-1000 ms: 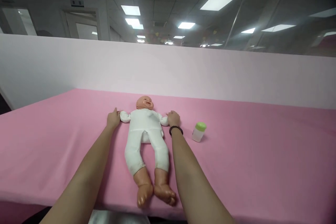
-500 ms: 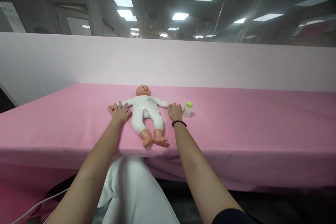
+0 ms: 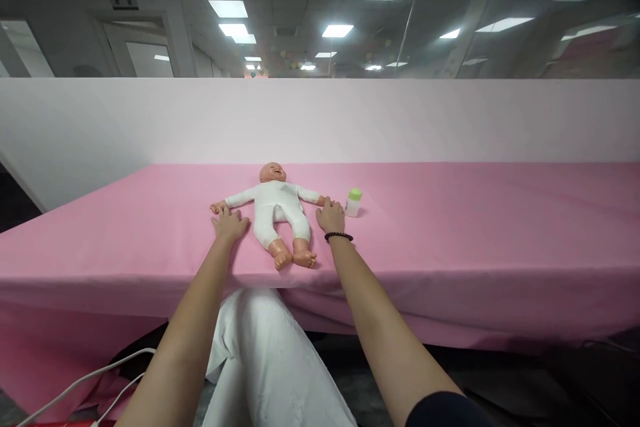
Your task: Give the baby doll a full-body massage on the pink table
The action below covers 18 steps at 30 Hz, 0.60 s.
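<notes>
A baby doll (image 3: 280, 199) in a white bodysuit lies on its back on the pink-covered table (image 3: 475, 227), arms stretched out and bare feet toward me. My left hand (image 3: 230, 225) rests on the cloth just below the doll's hand on the left, fingers spread, holding nothing. Beside the doll's other hand is my right hand (image 3: 331, 217), its fingers lying on the cloth and partly against the doll's hand. A black beaded bracelet (image 3: 339, 236) circles my right wrist. Just right of that hand stands a small clear bottle (image 3: 353, 207) with a green lid.
A white partition (image 3: 380, 120) runs along the table's back edge, with glass panels above it. My leg in white trousers (image 3: 275, 360) is under the table's front edge. A white cable (image 3: 85, 377) hangs at the lower left.
Both hands have drawn back slightly from the doll's hands, which now show more. My view has shifted a little. The doll and bottle keep their places on the table.
</notes>
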### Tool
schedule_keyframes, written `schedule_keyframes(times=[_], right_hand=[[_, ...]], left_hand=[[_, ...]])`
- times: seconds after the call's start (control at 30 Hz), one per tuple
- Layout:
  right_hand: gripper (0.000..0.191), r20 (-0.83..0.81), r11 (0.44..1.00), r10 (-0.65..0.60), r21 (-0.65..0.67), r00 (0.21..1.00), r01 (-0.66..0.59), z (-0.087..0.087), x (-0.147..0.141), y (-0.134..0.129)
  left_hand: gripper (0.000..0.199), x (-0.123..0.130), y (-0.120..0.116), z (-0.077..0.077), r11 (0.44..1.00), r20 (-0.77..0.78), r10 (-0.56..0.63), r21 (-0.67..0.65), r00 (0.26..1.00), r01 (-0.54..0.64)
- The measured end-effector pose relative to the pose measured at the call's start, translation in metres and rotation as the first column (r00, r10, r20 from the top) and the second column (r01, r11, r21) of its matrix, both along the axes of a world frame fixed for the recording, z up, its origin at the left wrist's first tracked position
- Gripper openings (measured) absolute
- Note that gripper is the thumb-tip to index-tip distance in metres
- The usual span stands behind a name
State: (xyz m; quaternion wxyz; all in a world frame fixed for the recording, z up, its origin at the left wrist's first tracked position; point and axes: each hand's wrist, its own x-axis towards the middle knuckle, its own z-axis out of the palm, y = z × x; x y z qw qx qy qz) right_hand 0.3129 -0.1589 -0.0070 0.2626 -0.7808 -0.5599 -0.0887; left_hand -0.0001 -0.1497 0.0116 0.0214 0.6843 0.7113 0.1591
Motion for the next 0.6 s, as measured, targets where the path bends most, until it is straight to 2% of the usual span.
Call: schedule_keyframes(times=[0.1, 0.17, 0.3, 0.4, 0.5, 0.53, 0.6], right_hand=[[0.039, -0.007, 1.0, -0.016, 0.015, 1.0, 0.016, 0.002, 0.0, -0.002], [0.039, -0.01, 0.999, -0.032, 0.013, 0.999, 0.032, 0.004, -0.002, -0.004], [0.045, -0.013, 0.999, -0.05, 0.017, 0.999, 0.05, 0.008, -0.004, -0.007], [0.044, -0.027, 0.999, -0.041, 0.02, 0.999, 0.041, 0.008, -0.004, -0.004], [0.039, -0.034, 0.997, -0.046, 0.054, 0.998, 0.048, 0.005, -0.002, 0.003], [0.037, -0.039, 0.997, -0.046, 0.064, 0.998, 0.049, 0.004, -0.001, 0.004], [0.034, -0.054, 0.997, -0.039, 0.066, 0.998, 0.043, 0.002, 0.001, 0.006]], left_hand=[[0.053, 0.001, -0.003, 0.0, 1.0, -0.003, -0.01, -0.002, 1.0, 0.01], [0.052, 0.003, -0.008, 0.003, 1.0, -0.021, -0.015, -0.012, 1.0, 0.015], [0.047, 0.014, -0.035, 0.024, 1.0, -0.063, 0.029, -0.006, 0.998, -0.029], [0.047, 0.03, -0.075, 0.043, 0.996, -0.003, 0.075, 0.052, 0.997, -0.075], [0.054, 0.059, -0.13, 0.043, 0.999, 0.298, -0.027, 0.036, 0.954, 0.017], [0.054, 0.072, -0.15, 0.038, 0.991, 0.394, -0.096, 0.124, 0.914, 0.051], [0.052, 0.098, -0.192, 0.028, 0.912, 0.515, -0.304, 0.4, 0.802, 0.089]])
